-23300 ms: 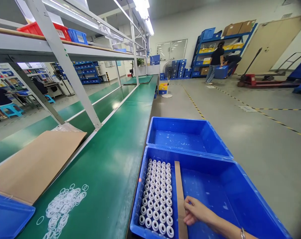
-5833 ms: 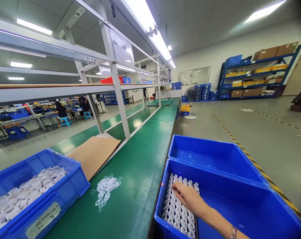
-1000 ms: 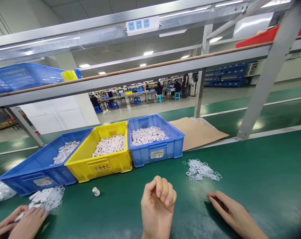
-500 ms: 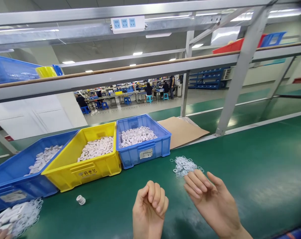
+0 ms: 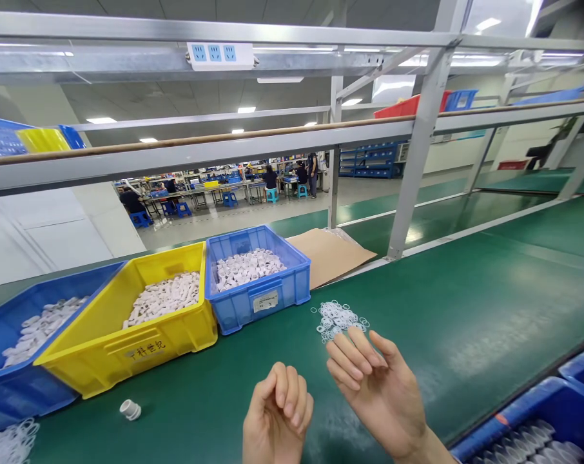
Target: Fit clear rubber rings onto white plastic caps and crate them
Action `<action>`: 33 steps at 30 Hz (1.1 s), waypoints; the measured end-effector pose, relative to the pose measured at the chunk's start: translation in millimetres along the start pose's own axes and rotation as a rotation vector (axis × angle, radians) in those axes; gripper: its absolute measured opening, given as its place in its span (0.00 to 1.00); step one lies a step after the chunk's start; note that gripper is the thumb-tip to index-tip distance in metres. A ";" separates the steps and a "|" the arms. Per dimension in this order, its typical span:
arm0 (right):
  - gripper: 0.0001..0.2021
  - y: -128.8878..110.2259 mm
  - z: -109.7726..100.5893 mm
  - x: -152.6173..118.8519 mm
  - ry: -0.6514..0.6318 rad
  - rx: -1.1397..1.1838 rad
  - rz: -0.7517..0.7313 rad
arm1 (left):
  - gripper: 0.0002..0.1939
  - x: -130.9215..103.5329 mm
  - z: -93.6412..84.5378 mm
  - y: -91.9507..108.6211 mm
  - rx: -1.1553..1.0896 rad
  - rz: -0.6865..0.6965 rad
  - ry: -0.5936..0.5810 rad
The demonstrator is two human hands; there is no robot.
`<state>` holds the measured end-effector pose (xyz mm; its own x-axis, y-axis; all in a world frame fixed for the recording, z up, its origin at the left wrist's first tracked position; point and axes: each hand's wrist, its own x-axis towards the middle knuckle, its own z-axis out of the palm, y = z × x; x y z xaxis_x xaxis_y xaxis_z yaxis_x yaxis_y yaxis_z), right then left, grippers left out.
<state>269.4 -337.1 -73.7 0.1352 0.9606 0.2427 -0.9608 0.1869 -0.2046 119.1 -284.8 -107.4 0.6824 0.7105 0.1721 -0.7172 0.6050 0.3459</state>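
My left hand [image 5: 277,415] is curled into a loose fist above the green bench top [image 5: 466,309], and nothing shows inside it. To its right, my right hand [image 5: 376,393] is raised with its fingers spread and empty. Its fingertips are just in front of a small pile of thin white rings [image 5: 338,318]. A single white fitting [image 5: 129,409] lies on the bench to the left of my left hand.
Three bins of white parts stand in a row: a small blue bin [image 5: 258,301], a yellow bin [image 5: 122,351] and a blue bin [image 5: 26,386]. Cardboard [image 5: 330,254] lies behind them. Another ring pile [image 5: 6,444] is at bottom left. A blue bin [image 5: 519,432] with white fittings is at bottom right.
My right hand has lifted off the bench and moved left, up to the ring pile. The view has swung right, and another person's hands at the lower left have left the picture.
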 end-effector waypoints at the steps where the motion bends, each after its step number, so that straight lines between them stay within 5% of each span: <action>1: 0.23 0.1 0.8 -0.6 -0.010 -0.007 0.000 | 0.19 -0.3 -0.5 -0.7 0.009 -0.003 -0.001; 9: 0.21 1.9 -0.9 -3.6 -0.049 -0.125 -0.026 | 0.18 -2.3 -6.0 -8.8 0.126 -0.002 -0.059; 17: 0.10 1.2 -6.5 -9.7 -0.091 -0.490 -0.053 | 0.19 -1.0 -10.3 -19.1 0.293 -0.003 -0.115; 23: 0.10 -0.9 -11.7 -14.5 -0.116 -0.711 -0.066 | 0.19 -0.8 -11.3 -24.5 0.383 -0.006 -0.114; 33: 0.09 -2.3 -23.7 -18.2 -0.231 -0.829 -0.087 | 0.21 -5.4 3.5 -25.0 0.603 -0.075 -0.088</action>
<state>274.9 -350.1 -100.1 0.0609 0.8867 0.4583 -0.4508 0.4341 -0.7800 133.8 -305.0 -113.7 0.7555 0.6258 0.1938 -0.4776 0.3236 0.8168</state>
